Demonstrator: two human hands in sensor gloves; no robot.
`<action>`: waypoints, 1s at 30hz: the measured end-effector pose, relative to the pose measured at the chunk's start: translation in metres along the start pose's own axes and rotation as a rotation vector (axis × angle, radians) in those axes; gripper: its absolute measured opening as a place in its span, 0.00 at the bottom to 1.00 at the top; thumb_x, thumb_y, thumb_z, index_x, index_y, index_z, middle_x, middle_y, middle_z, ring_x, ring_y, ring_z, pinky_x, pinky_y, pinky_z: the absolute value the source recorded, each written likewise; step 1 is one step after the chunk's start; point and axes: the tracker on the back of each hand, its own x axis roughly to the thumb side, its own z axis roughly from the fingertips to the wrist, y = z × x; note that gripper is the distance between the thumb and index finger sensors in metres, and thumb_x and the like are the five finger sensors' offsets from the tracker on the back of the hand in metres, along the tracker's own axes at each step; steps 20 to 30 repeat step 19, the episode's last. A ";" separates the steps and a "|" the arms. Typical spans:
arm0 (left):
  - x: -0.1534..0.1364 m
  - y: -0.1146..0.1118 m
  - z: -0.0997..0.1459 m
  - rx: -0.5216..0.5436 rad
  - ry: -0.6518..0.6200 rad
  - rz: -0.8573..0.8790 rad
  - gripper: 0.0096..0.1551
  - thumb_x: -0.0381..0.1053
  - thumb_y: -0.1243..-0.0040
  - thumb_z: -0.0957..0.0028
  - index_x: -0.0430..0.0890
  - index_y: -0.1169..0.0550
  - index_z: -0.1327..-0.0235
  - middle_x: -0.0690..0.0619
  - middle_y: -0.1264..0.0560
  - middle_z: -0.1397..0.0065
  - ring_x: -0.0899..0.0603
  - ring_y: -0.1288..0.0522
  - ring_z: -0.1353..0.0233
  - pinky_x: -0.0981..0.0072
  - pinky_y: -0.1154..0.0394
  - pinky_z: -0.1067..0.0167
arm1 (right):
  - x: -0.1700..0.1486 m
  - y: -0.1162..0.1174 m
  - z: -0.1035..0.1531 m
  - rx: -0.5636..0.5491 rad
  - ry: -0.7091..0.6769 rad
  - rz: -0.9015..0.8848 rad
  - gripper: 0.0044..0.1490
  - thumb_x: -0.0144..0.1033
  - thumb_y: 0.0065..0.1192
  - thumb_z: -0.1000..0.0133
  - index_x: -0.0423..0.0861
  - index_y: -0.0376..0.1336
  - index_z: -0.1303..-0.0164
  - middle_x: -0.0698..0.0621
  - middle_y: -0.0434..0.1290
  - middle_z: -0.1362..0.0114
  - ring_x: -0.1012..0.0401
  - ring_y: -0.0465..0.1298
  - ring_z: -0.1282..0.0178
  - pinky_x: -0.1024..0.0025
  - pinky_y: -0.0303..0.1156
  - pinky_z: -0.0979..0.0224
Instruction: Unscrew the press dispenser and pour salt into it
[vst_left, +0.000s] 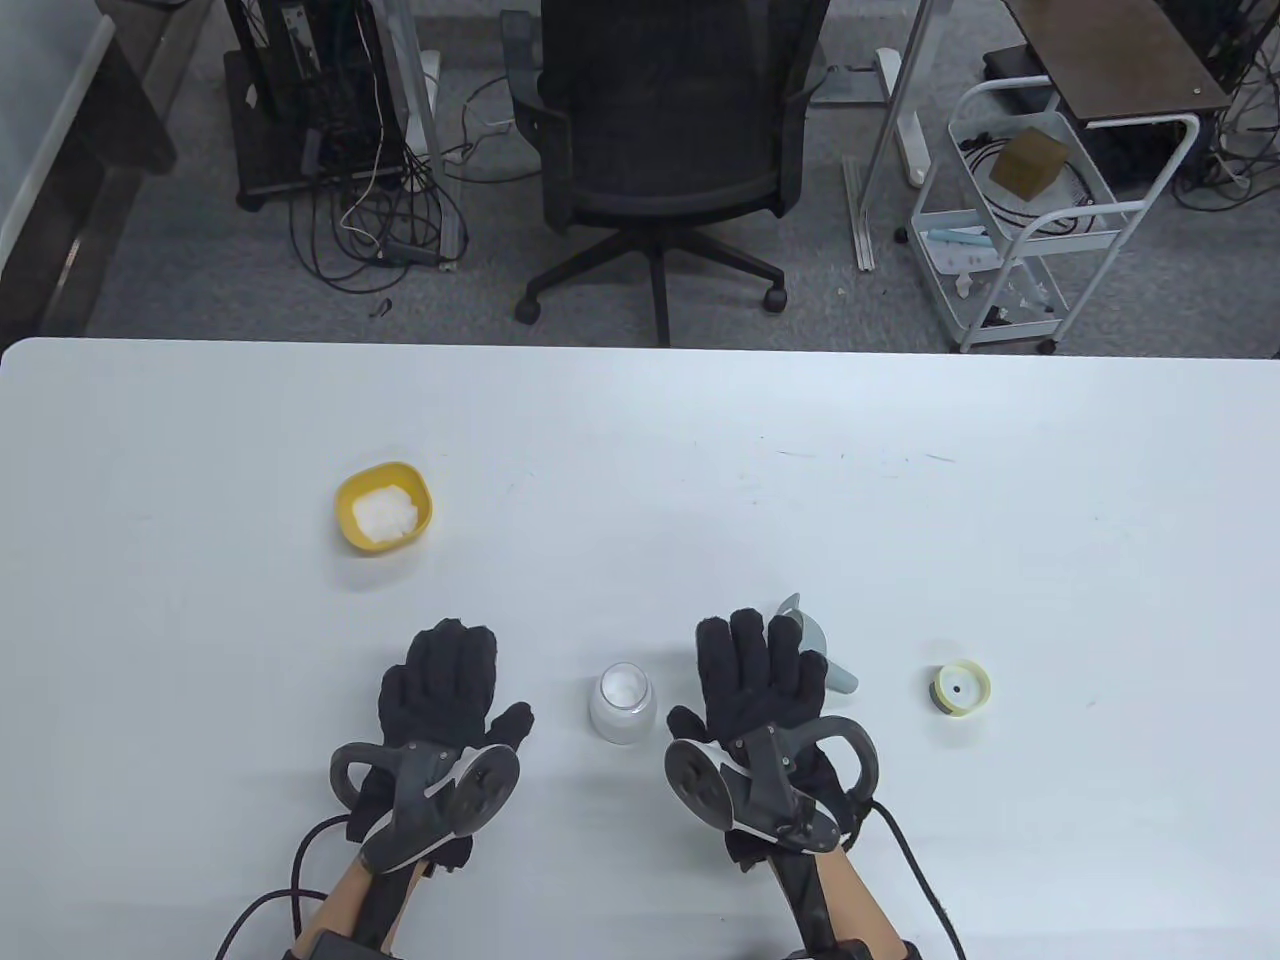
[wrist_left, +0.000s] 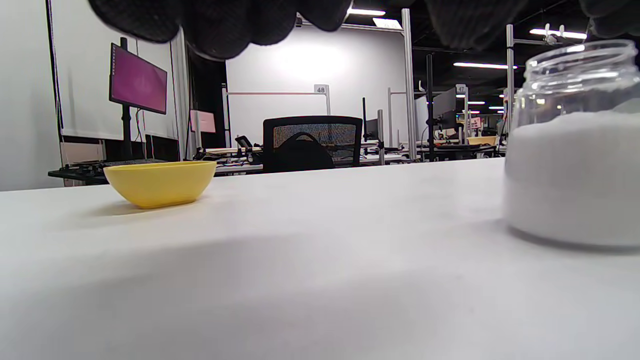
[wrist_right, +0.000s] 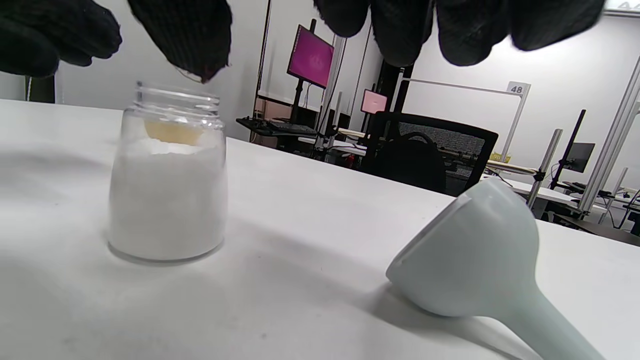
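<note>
An open glass jar (vst_left: 622, 703), mostly full of white salt, stands upright between my hands; it also shows in the left wrist view (wrist_left: 572, 150) and the right wrist view (wrist_right: 167, 175). Its pale yellow press cap (vst_left: 961, 688) lies apart on the table to the right. A yellow bowl (vst_left: 383, 506) with some salt left sits at the far left, also seen in the left wrist view (wrist_left: 160, 182). A pale green funnel (vst_left: 818, 650) lies on its side beside my right hand, and shows in the right wrist view (wrist_right: 480, 270). My left hand (vst_left: 450, 680) and right hand (vst_left: 755, 670) are spread flat and hold nothing.
The white table (vst_left: 640, 420) ends at a far edge, with a black office chair (vst_left: 665, 150) and a white trolley (vst_left: 1030, 210) beyond it. Cables trail from both wrists at the near edge.
</note>
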 end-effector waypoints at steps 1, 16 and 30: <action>0.000 0.000 0.000 -0.004 -0.001 -0.001 0.57 0.68 0.48 0.40 0.31 0.44 0.11 0.22 0.42 0.14 0.20 0.36 0.20 0.26 0.35 0.32 | 0.001 0.001 -0.001 0.009 -0.006 0.003 0.58 0.50 0.53 0.31 0.21 0.39 0.12 0.17 0.49 0.15 0.19 0.53 0.24 0.20 0.54 0.30; 0.001 -0.001 0.000 -0.033 -0.016 -0.013 0.56 0.68 0.47 0.40 0.31 0.43 0.11 0.22 0.42 0.14 0.19 0.37 0.20 0.25 0.35 0.32 | 0.003 0.009 -0.003 0.037 -0.012 0.010 0.57 0.51 0.52 0.32 0.22 0.40 0.12 0.17 0.50 0.15 0.19 0.53 0.24 0.20 0.54 0.30; 0.001 -0.001 0.000 -0.032 -0.018 -0.010 0.56 0.68 0.47 0.40 0.31 0.43 0.11 0.22 0.42 0.14 0.19 0.36 0.20 0.25 0.35 0.32 | 0.003 0.008 -0.003 0.042 -0.012 0.014 0.57 0.51 0.52 0.32 0.22 0.41 0.12 0.17 0.50 0.15 0.19 0.53 0.24 0.20 0.54 0.30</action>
